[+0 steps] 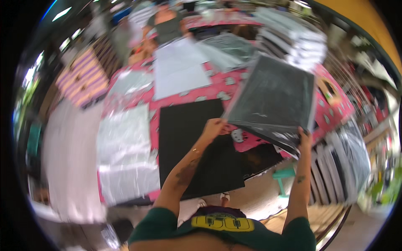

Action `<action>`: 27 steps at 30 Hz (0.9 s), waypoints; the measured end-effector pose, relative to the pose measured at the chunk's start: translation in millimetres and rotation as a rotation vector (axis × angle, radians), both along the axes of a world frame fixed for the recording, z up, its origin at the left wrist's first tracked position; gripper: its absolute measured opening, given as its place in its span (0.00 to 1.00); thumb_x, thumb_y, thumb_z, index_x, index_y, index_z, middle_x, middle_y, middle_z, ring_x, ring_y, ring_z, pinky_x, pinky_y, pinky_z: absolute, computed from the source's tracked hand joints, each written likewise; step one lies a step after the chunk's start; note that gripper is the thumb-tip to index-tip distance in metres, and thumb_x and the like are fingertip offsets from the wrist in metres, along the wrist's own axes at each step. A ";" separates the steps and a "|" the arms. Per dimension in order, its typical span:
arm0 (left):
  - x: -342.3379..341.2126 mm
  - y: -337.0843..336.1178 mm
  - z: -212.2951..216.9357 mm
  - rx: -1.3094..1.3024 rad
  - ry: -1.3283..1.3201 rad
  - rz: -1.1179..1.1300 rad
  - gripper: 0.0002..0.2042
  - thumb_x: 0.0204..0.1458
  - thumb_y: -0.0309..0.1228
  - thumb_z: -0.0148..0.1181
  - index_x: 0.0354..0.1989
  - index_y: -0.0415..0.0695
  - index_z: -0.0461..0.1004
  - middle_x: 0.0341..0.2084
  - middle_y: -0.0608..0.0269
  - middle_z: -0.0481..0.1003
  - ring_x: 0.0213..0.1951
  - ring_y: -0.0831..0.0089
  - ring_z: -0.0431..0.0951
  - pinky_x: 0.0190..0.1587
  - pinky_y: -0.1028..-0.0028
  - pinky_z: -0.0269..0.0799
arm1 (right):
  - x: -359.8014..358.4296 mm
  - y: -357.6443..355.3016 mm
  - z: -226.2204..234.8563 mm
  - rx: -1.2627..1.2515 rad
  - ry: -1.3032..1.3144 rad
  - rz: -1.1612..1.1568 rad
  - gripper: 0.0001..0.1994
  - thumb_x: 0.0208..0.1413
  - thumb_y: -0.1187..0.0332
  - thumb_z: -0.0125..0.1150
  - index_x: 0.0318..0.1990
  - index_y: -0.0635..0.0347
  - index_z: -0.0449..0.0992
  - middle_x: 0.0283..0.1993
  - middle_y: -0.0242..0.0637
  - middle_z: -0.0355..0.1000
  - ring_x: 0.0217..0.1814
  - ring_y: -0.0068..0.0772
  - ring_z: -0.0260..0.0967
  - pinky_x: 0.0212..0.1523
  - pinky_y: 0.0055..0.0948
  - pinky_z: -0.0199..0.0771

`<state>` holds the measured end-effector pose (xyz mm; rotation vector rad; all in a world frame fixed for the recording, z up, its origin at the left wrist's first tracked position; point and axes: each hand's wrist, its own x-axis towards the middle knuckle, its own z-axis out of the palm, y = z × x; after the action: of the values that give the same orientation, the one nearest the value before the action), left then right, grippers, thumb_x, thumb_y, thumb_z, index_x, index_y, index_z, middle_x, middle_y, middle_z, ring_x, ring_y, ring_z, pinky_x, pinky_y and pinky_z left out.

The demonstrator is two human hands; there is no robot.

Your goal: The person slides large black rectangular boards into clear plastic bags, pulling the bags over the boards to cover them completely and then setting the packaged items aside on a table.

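Black and glossy, a large flat rectangular sheet sleeved in clear plastic (272,98) hangs in the air above a table covered with a pink patterned cloth (335,98), held up by both of the person's hands in the single head view. Left hand (214,126) pinches the sheet's near left corner, fingers curled narrow around the edge with the thumb underneath as far as the blur lets one tell; right hand (305,138) clamps the near right corner, where the loose plastic bunches and sags. From these fingers the sheet runs up and away, toward the far side of the table, tilted so its far edge is higher and its dark face turns to the camera; its near edge runs from one hand to the other, and both hands sit at that edge about equally close, the left one a little higher in the picture. Directly below the left forearm lies a second flat matte black rectangular board (188,146) on the cloth, well apart from the lifted sheet. To its left sit crinkled silvery clear plastic sleeves (123,146), and farther up the table a pale grey-white flat sheet (180,67). Stacks of dark boards in plastic (293,39) rise at the far right, and another person in a dark green top (167,25) stands across the table
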<state>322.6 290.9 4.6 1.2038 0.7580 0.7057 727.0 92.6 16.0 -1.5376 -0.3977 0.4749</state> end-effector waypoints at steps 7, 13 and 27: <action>-173.5 -67.6 12.7 0.670 0.610 0.414 0.11 0.48 0.31 0.60 0.37 0.38 0.75 0.31 0.56 0.78 0.35 0.67 0.78 0.38 0.71 0.73 | 84.9 -47.4 -32.7 -0.468 -0.537 -0.062 0.26 0.48 0.61 0.65 0.50 0.71 0.69 0.42 0.46 0.74 0.42 0.41 0.70 0.48 0.37 0.65; -411.3 -155.0 -22.7 0.491 1.221 0.362 0.12 0.46 0.35 0.62 0.31 0.38 0.73 0.26 0.51 0.76 0.32 0.57 0.77 0.36 0.65 0.71 | -126.5 -2.0 -2.1 -0.216 -1.041 -0.071 0.24 0.56 0.57 0.55 0.54 0.68 0.66 0.51 0.52 0.66 0.53 0.48 0.63 0.56 0.40 0.60; -444.0 -152.8 -4.1 0.457 0.821 0.511 0.11 0.55 0.32 0.51 0.33 0.34 0.72 0.26 0.56 0.74 0.30 0.69 0.71 0.37 0.69 0.68 | -690.2 31.3 -75.6 -0.187 0.982 1.221 0.22 0.56 0.64 0.58 0.55 0.61 0.62 0.49 0.38 0.68 0.53 0.33 0.66 0.49 0.37 0.70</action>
<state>-121.4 138.1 0.4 1.7706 1.6926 0.8231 36.8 123.9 -59.6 -0.8884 -0.4689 2.1358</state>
